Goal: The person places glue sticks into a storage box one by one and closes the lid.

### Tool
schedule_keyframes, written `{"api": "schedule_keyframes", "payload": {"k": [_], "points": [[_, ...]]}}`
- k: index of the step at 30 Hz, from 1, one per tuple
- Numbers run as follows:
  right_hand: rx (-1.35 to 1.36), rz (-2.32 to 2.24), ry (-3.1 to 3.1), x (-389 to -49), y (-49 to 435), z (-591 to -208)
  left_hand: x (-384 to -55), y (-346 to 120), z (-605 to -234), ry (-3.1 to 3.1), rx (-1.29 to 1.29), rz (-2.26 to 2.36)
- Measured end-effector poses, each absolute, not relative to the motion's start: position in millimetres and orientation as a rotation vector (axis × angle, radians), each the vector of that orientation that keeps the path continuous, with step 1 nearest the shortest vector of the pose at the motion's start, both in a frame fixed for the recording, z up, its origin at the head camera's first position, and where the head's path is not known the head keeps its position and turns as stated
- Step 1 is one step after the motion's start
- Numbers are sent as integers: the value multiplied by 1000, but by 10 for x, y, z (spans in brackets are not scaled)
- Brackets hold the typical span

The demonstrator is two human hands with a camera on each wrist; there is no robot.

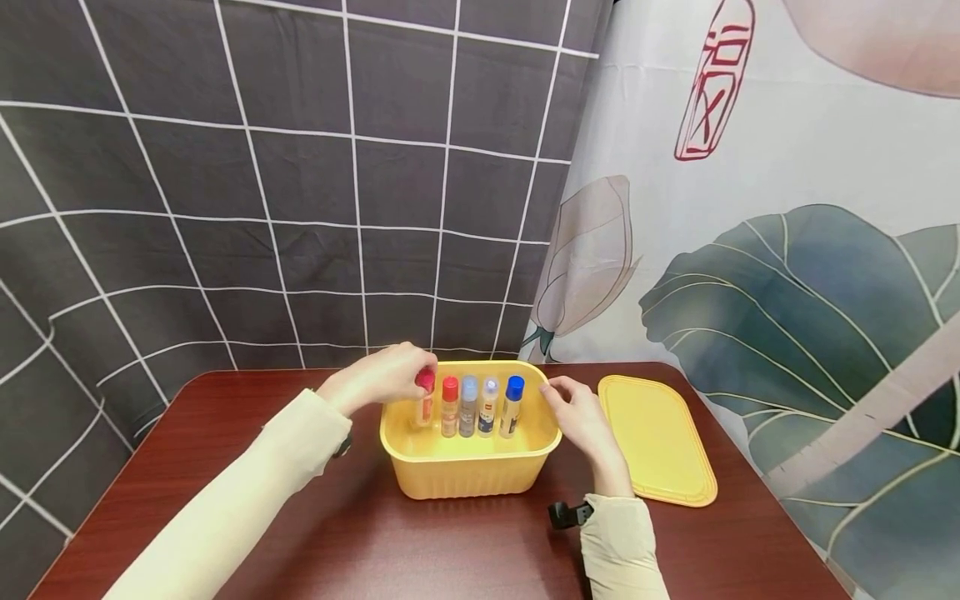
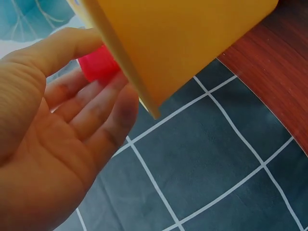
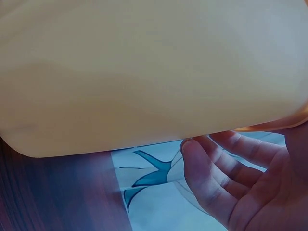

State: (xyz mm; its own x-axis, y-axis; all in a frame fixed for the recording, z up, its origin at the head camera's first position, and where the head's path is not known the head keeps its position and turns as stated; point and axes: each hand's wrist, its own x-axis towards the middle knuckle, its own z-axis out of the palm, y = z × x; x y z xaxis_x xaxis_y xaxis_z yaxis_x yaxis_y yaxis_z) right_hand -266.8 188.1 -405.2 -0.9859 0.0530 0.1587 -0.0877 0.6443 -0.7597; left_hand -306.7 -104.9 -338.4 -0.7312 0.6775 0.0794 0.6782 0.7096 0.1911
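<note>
A yellow plastic tub (image 1: 468,477) stands on the table, with a row of small capped tubes upright inside. At its left end my left hand (image 1: 386,377) pinches a clear tube with a pinkish-red cap (image 1: 425,406), its lower part inside the tub. The left wrist view shows the red cap (image 2: 97,65) between thumb and fingers, partly behind the tub's rim. Beside it stand a red-capped tube (image 1: 450,408), a light-blue-capped tube (image 1: 468,408), a pale-lilac-capped tube (image 1: 487,410) and a blue-capped tube (image 1: 512,410). My right hand (image 1: 583,421) holds the tub's right rim by thumb and fingertips.
A flat yellow lid (image 1: 660,442) lies on the dark red table (image 1: 450,550), right of the tub. Behind the table hang a grey cloth with white grid lines (image 1: 300,183) and a white cloth with a lotus print (image 1: 795,317).
</note>
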Motion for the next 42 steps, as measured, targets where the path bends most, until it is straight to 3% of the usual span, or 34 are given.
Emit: {"api": "schedule_keyframes", "payload": {"k": [42], "points": [[-2, 1288, -2728, -2673, 1903, -4065, -3110, -954, -3509, -3071, -1152, -204]]}}
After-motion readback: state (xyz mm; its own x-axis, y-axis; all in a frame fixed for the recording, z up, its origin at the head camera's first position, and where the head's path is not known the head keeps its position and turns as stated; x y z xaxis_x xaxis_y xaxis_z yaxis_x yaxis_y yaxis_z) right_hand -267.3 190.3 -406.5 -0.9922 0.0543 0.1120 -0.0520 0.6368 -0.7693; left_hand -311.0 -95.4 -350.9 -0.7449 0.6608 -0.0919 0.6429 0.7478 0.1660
